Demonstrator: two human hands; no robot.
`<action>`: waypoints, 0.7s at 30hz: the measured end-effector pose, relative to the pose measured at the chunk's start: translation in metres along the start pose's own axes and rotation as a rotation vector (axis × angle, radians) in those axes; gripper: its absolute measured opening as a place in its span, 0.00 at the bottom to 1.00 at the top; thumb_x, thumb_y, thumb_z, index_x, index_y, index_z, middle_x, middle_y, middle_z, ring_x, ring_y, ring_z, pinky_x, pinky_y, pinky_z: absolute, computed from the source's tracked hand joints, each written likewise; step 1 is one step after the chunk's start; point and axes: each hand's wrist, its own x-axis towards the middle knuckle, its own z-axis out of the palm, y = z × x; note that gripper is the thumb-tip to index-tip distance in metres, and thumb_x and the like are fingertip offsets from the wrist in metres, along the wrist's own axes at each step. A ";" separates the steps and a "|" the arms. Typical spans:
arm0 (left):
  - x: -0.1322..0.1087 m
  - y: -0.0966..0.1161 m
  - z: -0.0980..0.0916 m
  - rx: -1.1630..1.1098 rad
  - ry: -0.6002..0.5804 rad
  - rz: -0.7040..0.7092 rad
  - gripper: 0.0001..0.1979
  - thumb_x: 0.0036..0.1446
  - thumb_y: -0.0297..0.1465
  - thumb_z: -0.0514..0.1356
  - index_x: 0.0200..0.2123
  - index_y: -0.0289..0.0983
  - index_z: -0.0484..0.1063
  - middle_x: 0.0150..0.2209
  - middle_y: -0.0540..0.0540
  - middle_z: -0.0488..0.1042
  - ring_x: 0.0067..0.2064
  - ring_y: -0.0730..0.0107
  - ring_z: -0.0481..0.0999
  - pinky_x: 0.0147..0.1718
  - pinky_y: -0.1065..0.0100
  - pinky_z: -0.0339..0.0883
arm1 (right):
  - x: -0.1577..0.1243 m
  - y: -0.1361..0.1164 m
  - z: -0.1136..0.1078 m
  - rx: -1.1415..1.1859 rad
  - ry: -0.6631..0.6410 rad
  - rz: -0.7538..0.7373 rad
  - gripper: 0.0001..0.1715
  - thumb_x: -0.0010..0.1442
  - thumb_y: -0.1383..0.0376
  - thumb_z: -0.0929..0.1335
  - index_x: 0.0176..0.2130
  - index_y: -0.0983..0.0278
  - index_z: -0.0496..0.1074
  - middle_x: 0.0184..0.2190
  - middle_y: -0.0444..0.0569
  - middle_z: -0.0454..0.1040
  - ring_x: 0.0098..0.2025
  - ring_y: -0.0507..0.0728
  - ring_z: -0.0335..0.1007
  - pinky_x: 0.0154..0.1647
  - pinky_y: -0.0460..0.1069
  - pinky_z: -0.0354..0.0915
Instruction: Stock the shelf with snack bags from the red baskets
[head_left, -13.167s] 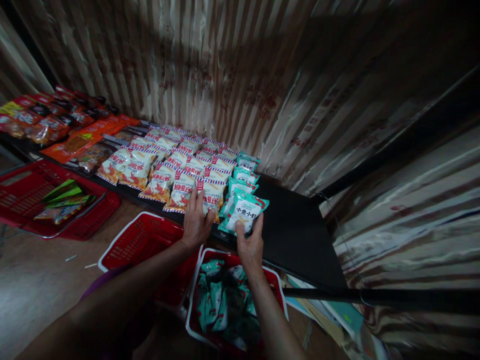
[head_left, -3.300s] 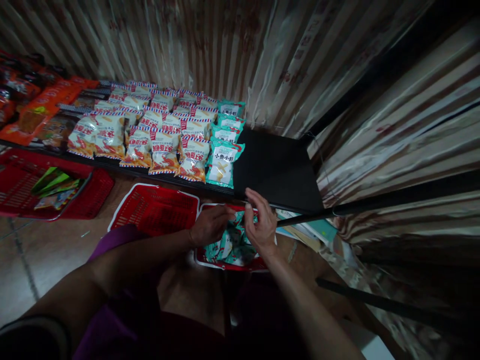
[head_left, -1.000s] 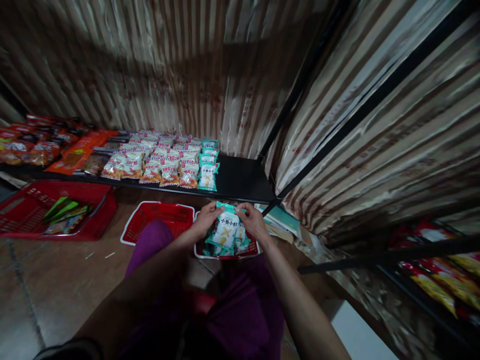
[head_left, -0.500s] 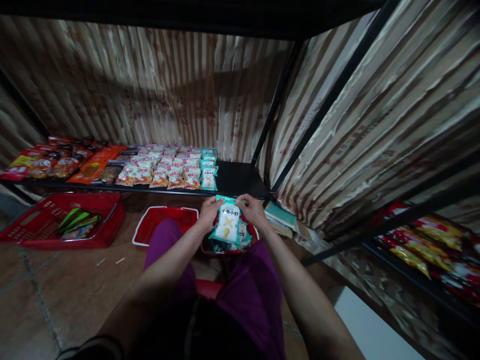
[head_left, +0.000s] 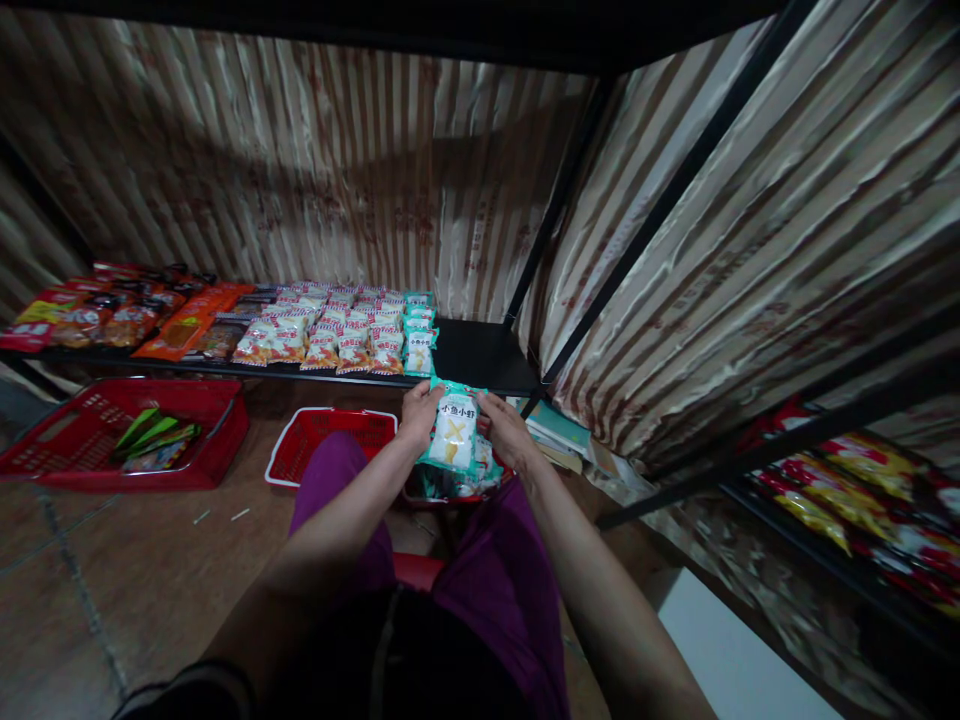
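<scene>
Between my two hands is a teal and white snack bag [head_left: 454, 430], its printed front facing up. My left hand [head_left: 418, 412] grips its left edge near the top, and my right hand [head_left: 505, 428] grips the right edge. Just beneath it, a red basket [head_left: 435, 500] between my knees holds several more teal bags [head_left: 486, 472], partly hidden by the held one. On the black shelf [head_left: 480, 355] ahead, a column of matching teal bags [head_left: 420, 350] lies beside rows of white and orange snack bags [head_left: 322, 330].
A red basket with a white rim [head_left: 330, 436] stands left of my knee. Farther left, a larger red basket [head_left: 225, 430] holds green packets [head_left: 154, 436]. Orange and red packs [head_left: 187, 325] fill the shelf's left part. Books [head_left: 559, 430] lie near a shelf post; yellow-red bags [head_left: 817, 500] sit at right.
The held snack bag has been raised slightly, toward the shelf edge, with both hands still on it. My right hand's grip has shifted a little lower along its side.
</scene>
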 end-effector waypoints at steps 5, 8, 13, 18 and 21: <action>0.003 0.003 0.003 -0.025 0.049 0.022 0.17 0.37 0.41 0.66 0.26 0.36 0.66 0.21 0.55 0.68 0.23 0.77 0.67 0.24 0.73 0.61 | -0.014 0.001 0.006 0.076 -0.099 0.111 0.27 0.48 0.51 0.72 0.47 0.55 0.69 0.36 0.43 0.78 0.31 0.53 0.73 0.25 0.45 0.66; 0.006 0.005 0.004 -0.021 0.082 0.038 0.15 0.40 0.40 0.66 0.26 0.36 0.67 0.22 0.54 0.69 0.24 0.77 0.67 0.25 0.74 0.61 | -0.022 0.003 0.012 0.132 -0.123 0.115 0.32 0.46 0.54 0.74 0.49 0.57 0.67 0.38 0.45 0.78 0.33 0.55 0.75 0.30 0.47 0.69; 0.011 0.009 0.007 -0.008 0.126 0.046 0.13 0.42 0.38 0.65 0.26 0.35 0.68 0.23 0.53 0.70 0.24 0.76 0.68 0.26 0.73 0.61 | -0.025 0.008 0.020 0.207 -0.054 0.078 0.39 0.41 0.58 0.76 0.52 0.58 0.65 0.43 0.47 0.77 0.40 0.57 0.75 0.41 0.52 0.71; 0.014 0.019 0.010 -0.003 0.081 -0.004 0.15 0.41 0.39 0.66 0.27 0.36 0.69 0.22 0.53 0.69 0.24 0.74 0.68 0.27 0.71 0.62 | -0.024 0.013 0.023 0.225 -0.020 0.034 0.42 0.39 0.62 0.77 0.53 0.57 0.64 0.45 0.47 0.76 0.44 0.59 0.74 0.43 0.55 0.72; 0.013 0.022 0.005 0.050 0.039 -0.089 0.16 0.41 0.42 0.66 0.28 0.36 0.69 0.24 0.52 0.70 0.25 0.75 0.69 0.27 0.72 0.62 | -0.025 0.012 0.023 0.232 0.019 0.013 0.39 0.40 0.62 0.76 0.51 0.58 0.66 0.44 0.47 0.77 0.42 0.60 0.75 0.42 0.55 0.72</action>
